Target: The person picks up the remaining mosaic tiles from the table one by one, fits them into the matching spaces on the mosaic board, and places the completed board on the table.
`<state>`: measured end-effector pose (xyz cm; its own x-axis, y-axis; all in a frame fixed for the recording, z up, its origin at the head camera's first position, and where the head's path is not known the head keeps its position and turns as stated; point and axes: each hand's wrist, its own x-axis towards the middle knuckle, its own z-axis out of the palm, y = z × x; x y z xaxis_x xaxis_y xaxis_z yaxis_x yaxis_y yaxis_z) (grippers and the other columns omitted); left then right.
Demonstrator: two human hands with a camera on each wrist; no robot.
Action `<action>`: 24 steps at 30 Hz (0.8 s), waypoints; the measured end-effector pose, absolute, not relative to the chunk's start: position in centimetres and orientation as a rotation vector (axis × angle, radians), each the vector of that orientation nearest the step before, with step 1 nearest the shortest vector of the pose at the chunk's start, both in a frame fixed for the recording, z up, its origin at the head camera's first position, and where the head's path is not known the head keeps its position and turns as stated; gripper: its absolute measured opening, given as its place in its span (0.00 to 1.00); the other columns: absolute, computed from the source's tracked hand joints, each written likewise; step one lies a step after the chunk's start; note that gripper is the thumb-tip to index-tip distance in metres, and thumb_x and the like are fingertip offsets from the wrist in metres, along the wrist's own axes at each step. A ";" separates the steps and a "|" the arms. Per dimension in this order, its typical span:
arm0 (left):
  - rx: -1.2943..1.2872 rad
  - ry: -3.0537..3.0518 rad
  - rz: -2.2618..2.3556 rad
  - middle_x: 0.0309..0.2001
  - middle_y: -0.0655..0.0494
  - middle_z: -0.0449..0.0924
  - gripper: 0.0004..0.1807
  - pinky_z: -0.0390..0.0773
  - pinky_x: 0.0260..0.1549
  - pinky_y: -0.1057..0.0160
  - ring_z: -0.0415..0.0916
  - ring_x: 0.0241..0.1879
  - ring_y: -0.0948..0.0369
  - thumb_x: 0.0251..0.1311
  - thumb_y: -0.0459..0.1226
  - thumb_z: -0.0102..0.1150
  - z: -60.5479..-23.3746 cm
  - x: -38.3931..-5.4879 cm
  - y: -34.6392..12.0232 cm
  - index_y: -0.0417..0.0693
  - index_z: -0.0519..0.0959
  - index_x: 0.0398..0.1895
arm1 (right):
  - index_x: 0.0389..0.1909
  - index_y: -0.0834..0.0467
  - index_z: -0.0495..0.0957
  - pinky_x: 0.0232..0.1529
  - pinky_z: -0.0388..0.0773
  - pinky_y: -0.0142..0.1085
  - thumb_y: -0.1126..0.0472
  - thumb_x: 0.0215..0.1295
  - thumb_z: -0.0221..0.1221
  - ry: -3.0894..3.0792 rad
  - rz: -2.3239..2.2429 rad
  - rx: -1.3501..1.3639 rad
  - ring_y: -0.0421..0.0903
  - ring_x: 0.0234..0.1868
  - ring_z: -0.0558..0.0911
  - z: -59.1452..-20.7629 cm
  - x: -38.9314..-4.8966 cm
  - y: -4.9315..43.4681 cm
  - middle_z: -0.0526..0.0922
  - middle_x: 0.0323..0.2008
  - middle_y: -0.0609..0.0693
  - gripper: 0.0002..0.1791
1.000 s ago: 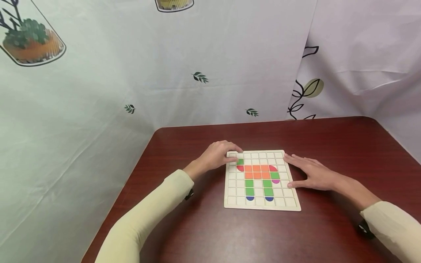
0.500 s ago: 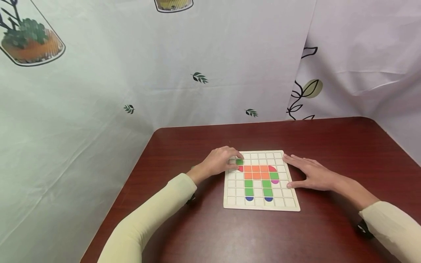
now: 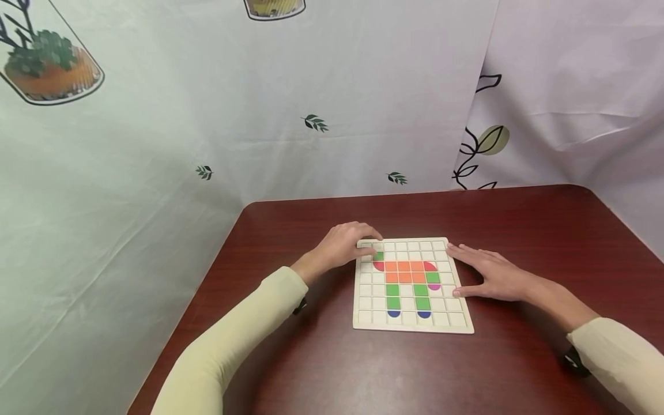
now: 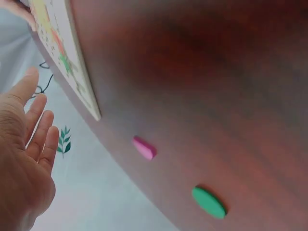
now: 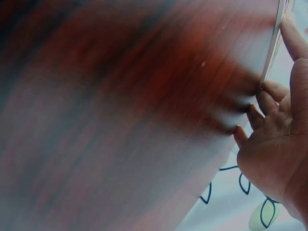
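A white square grid board (image 3: 365, 317) lies on the table with coloured tiles in its cells. Orange tiles (image 3: 405, 271) form a block in the middle, with red, green, blue and magenta tiles around it. My left hand (image 3: 343, 245) hovers at the board's top left corner, thumb and forefinger apart on either side of a green tile (image 3: 380, 256). Nothing shows between its fingers in the left wrist view. My right hand (image 3: 498, 275) rests along the board's right edge, fingers spread, with thumb and fingertips at the rim.
On the dark red table (image 3: 311, 369), a pink piece (image 4: 144, 147) and a green oval piece (image 4: 209, 202) lie off the board in the left wrist view; the left arm hides them from the head view. A pale printed curtain (image 3: 353, 75) hangs behind the table.
My left hand dipped toward the green and red tiles at the board's upper left, then rose back to the top corner. The right hand and the board stay put.
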<state>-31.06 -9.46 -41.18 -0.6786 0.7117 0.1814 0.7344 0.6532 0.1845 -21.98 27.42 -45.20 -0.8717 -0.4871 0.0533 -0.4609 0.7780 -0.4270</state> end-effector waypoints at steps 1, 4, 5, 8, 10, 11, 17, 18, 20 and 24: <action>-1.214 -2.767 -0.377 0.58 0.62 0.85 0.19 0.81 0.54 0.57 0.81 0.58 0.60 0.68 0.47 0.73 -41.0 -31.1 -9.6 0.59 0.86 0.60 | 0.81 0.60 0.63 0.70 0.58 0.69 0.27 0.57 0.71 2.905 -0.674 -0.775 0.68 0.79 0.59 -45.2 -22.0 27.4 0.63 0.80 0.61 0.60; -1.210 -2.758 -0.390 0.61 0.61 0.85 0.22 0.80 0.58 0.56 0.80 0.61 0.60 0.68 0.48 0.73 -40.4 -31.4 -10.0 0.58 0.84 0.63 | 0.81 0.60 0.64 0.69 0.58 0.69 0.27 0.57 0.71 2.906 -0.675 -0.779 0.69 0.79 0.59 -45.2 -22.0 27.4 0.63 0.80 0.61 0.60; -1.210 -2.756 -0.389 0.62 0.61 0.84 0.23 0.79 0.59 0.57 0.79 0.62 0.61 0.68 0.48 0.73 -40.2 -31.4 -10.1 0.58 0.84 0.64 | 0.81 0.60 0.64 0.69 0.58 0.69 0.27 0.57 0.71 2.907 -0.676 -0.781 0.69 0.79 0.59 -45.2 -22.0 27.4 0.64 0.80 0.61 0.60; -1.211 -2.749 -0.384 0.64 0.62 0.83 0.26 0.78 0.62 0.57 0.78 0.65 0.62 0.67 0.49 0.74 -39.9 -31.6 -10.7 0.58 0.82 0.66 | 0.80 0.60 0.64 0.70 0.58 0.68 0.27 0.57 0.71 2.910 -0.677 -0.782 0.69 0.79 0.59 -45.3 -21.9 27.4 0.64 0.80 0.61 0.60; -1.210 -2.744 -0.372 0.65 0.62 0.82 0.28 0.77 0.64 0.57 0.77 0.66 0.61 0.66 0.49 0.74 -39.8 -31.6 -11.2 0.58 0.81 0.67 | 0.80 0.60 0.64 0.70 0.58 0.68 0.27 0.57 0.71 2.912 -0.677 -0.781 0.69 0.79 0.59 -45.2 -21.9 27.4 0.64 0.80 0.61 0.60; -1.207 -2.743 -0.369 0.65 0.61 0.82 0.28 0.76 0.64 0.56 0.77 0.66 0.61 0.66 0.50 0.75 -39.8 -31.6 -11.4 0.58 0.81 0.68 | 0.80 0.60 0.64 0.70 0.58 0.68 0.27 0.57 0.71 2.912 -0.676 -0.781 0.69 0.79 0.59 -45.2 -21.9 27.4 0.64 0.80 0.61 0.60; -1.149 -2.779 -0.372 0.69 0.59 0.79 0.32 0.73 0.68 0.52 0.73 0.70 0.58 0.67 0.52 0.73 -39.8 -31.4 -13.1 0.58 0.78 0.72 | 0.80 0.60 0.64 0.69 0.58 0.69 0.27 0.57 0.71 2.911 -0.674 -0.777 0.68 0.79 0.59 -45.2 -22.0 27.4 0.64 0.79 0.61 0.60; -1.137 -2.792 -0.381 0.70 0.59 0.78 0.33 0.72 0.69 0.51 0.72 0.71 0.58 0.67 0.52 0.73 -39.8 -31.3 -13.4 0.58 0.77 0.73 | 0.80 0.60 0.64 0.69 0.58 0.69 0.27 0.57 0.71 2.910 -0.674 -0.778 0.68 0.79 0.59 -45.2 -22.0 27.4 0.64 0.79 0.62 0.60; -1.111 -2.817 -0.401 0.73 0.57 0.75 0.35 0.71 0.70 0.48 0.70 0.74 0.56 0.67 0.53 0.72 -39.9 -31.2 -14.0 0.58 0.76 0.75 | 0.80 0.60 0.64 0.69 0.58 0.69 0.27 0.57 0.71 2.910 -0.675 -0.778 0.68 0.79 0.59 -45.2 -21.9 27.4 0.64 0.79 0.62 0.60; -1.067 -2.869 -0.390 0.77 0.57 0.70 0.38 0.68 0.72 0.43 0.64 0.78 0.55 0.67 0.56 0.71 -40.0 -31.1 -15.1 0.60 0.72 0.79 | 0.80 0.61 0.64 0.69 0.58 0.68 0.27 0.57 0.71 2.911 -0.674 -0.783 0.68 0.79 0.60 -45.2 -21.9 27.4 0.64 0.79 0.61 0.60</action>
